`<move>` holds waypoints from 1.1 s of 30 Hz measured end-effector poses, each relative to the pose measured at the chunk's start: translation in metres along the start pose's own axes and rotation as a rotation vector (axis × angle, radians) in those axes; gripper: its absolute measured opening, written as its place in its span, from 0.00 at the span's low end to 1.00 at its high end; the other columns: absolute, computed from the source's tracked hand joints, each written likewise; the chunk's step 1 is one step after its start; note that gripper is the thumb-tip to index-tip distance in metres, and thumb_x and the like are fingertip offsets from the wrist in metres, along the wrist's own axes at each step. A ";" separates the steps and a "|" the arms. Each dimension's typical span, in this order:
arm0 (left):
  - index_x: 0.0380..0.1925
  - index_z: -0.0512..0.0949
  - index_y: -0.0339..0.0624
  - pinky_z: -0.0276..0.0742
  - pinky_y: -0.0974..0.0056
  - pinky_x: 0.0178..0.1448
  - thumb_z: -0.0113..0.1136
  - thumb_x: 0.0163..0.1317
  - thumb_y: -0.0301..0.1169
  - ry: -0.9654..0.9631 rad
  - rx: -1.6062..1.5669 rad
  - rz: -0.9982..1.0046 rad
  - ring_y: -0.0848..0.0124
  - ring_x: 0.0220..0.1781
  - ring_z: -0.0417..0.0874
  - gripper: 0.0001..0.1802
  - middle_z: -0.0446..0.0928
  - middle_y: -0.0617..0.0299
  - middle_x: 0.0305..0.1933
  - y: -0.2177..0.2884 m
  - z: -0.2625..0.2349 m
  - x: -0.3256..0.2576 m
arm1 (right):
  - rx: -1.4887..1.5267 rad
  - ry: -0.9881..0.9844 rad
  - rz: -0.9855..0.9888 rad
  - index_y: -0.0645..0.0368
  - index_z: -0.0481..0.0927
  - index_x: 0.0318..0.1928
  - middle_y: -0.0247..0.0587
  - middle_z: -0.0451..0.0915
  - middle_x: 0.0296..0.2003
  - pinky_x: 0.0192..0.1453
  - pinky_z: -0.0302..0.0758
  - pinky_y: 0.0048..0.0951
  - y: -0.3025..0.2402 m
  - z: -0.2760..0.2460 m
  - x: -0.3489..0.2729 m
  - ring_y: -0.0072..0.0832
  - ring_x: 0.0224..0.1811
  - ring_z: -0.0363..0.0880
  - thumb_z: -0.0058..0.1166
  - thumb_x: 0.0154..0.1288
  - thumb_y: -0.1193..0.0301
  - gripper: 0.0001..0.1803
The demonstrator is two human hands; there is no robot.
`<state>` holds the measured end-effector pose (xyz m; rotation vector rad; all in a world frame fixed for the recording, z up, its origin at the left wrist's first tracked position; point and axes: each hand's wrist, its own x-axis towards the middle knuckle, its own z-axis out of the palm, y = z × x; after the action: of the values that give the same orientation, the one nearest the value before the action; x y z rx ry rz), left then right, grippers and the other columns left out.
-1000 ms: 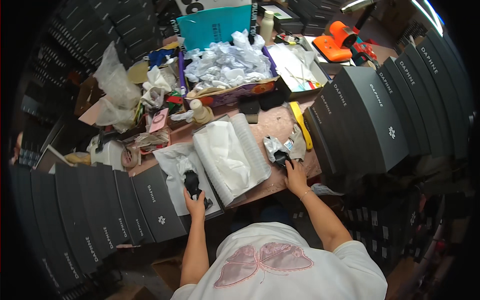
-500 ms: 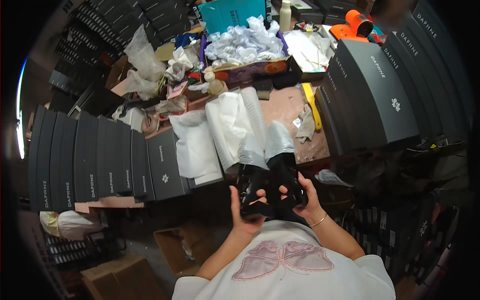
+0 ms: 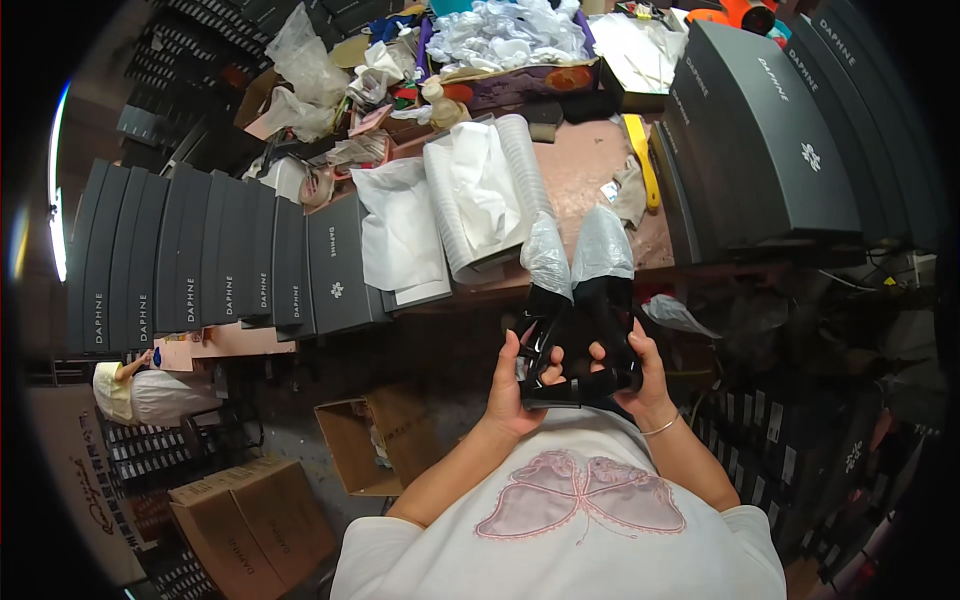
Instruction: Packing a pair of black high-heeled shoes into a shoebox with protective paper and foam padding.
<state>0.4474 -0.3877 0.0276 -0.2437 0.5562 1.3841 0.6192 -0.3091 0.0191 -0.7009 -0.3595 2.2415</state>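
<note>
I hold a pair of glossy black shoes (image 3: 585,330) side by side in front of my chest, below the table edge. My left hand (image 3: 517,385) grips the left shoe and my right hand (image 3: 640,375) grips the right one. Clear plastic stuffing (image 3: 575,255) pokes out of both toes, pointing toward the table. A stack of white tissue sheets (image 3: 480,195) lies on the reddish table (image 3: 585,165) just beyond the shoes.
Dark grey shoe boxes (image 3: 220,265) stand in rows at the left and more dark boxes (image 3: 770,130) at the right. A yellow tool (image 3: 643,160) lies on the table. Crumpled paper and clutter (image 3: 510,35) fill the back. Open cardboard boxes (image 3: 365,440) sit on the floor; another person (image 3: 150,390) is at the far left.
A second ago my hands were apart at the table, each on a shoe. Now both shoes are together, pulled down off the table toward my chest.
</note>
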 end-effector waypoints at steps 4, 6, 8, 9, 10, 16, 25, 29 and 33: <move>0.57 0.68 0.56 0.73 0.65 0.35 0.53 0.62 0.57 0.013 0.106 0.103 0.72 0.27 0.75 0.28 0.76 0.57 0.38 0.033 -0.002 0.007 | -0.332 0.080 -0.085 0.57 0.69 0.54 0.38 0.75 0.32 0.32 0.76 0.20 -0.027 -0.001 0.051 0.19 0.30 0.75 0.48 0.63 0.63 0.20; 0.55 0.70 0.54 0.70 0.67 0.33 0.53 0.62 0.59 0.035 0.116 0.138 0.74 0.25 0.73 0.29 0.76 0.56 0.38 0.056 0.004 0.012 | -0.508 0.170 -0.184 0.58 0.71 0.52 0.33 0.73 0.31 0.31 0.73 0.19 -0.038 -0.009 0.098 0.17 0.30 0.73 0.50 0.63 0.66 0.18; 0.54 0.72 0.53 0.67 0.69 0.31 0.52 0.62 0.60 0.008 0.108 0.147 0.75 0.24 0.71 0.29 0.76 0.56 0.37 0.083 0.006 0.022 | -0.715 0.231 -0.287 0.59 0.73 0.50 0.30 0.71 0.30 0.33 0.70 0.19 -0.045 -0.021 0.154 0.15 0.30 0.72 0.52 0.63 0.68 0.16; 0.53 0.72 0.52 0.67 0.69 0.31 0.52 0.62 0.60 -0.028 0.096 0.128 0.75 0.24 0.70 0.30 0.76 0.56 0.37 0.097 0.003 0.028 | -0.854 0.255 -0.322 0.59 0.73 0.50 0.28 0.70 0.29 0.35 0.70 0.19 -0.051 -0.033 0.182 0.14 0.31 0.71 0.52 0.63 0.68 0.16; 0.53 0.72 0.51 0.67 0.69 0.31 0.51 0.62 0.60 -0.060 0.085 0.108 0.75 0.23 0.70 0.30 0.76 0.56 0.37 0.109 0.003 0.033 | -0.962 0.273 -0.276 0.61 0.72 0.54 0.36 0.76 0.32 0.41 0.73 0.27 -0.056 -0.058 0.212 0.25 0.36 0.77 0.53 0.63 0.66 0.21; 0.48 0.73 0.44 0.65 0.71 0.30 0.48 0.62 0.63 -0.025 0.045 0.034 0.77 0.23 0.67 0.33 0.75 0.59 0.34 0.185 0.011 0.062 | -1.718 0.332 -0.631 0.61 0.67 0.63 0.59 0.71 0.57 0.66 0.62 0.40 -0.036 -0.010 0.266 0.47 0.63 0.67 0.53 0.64 0.61 0.30; 0.65 0.61 0.46 0.76 0.61 0.49 0.35 0.60 0.71 -0.038 0.306 0.220 0.68 0.42 0.77 0.46 0.74 0.53 0.48 0.251 0.030 0.106 | -1.401 -0.410 -0.220 0.60 0.72 0.52 0.47 0.78 0.45 0.46 0.79 0.32 0.006 0.177 0.212 0.33 0.46 0.80 0.63 0.59 0.64 0.24; 0.68 0.56 0.50 0.58 0.47 0.69 0.45 0.55 0.71 -0.015 0.214 0.132 0.62 0.68 0.62 0.49 0.65 0.54 0.64 0.245 0.006 0.091 | -0.131 -0.254 0.046 0.60 0.72 0.51 0.43 0.78 0.45 0.43 0.82 0.32 -0.013 0.158 0.222 0.35 0.46 0.79 0.50 0.69 0.56 0.22; 0.63 0.62 0.46 0.54 0.48 0.73 0.58 0.53 0.63 -0.146 0.124 0.179 0.61 0.72 0.59 0.45 0.64 0.56 0.65 0.219 0.017 0.106 | 0.461 -0.196 0.347 0.61 0.73 0.50 0.42 0.79 0.43 0.40 0.81 0.26 0.015 0.114 0.233 0.35 0.47 0.78 0.39 0.71 0.50 0.26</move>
<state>0.2479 -0.2475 0.0229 0.0079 0.5497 1.5203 0.4111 -0.1537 0.0183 -0.3142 0.2050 2.5982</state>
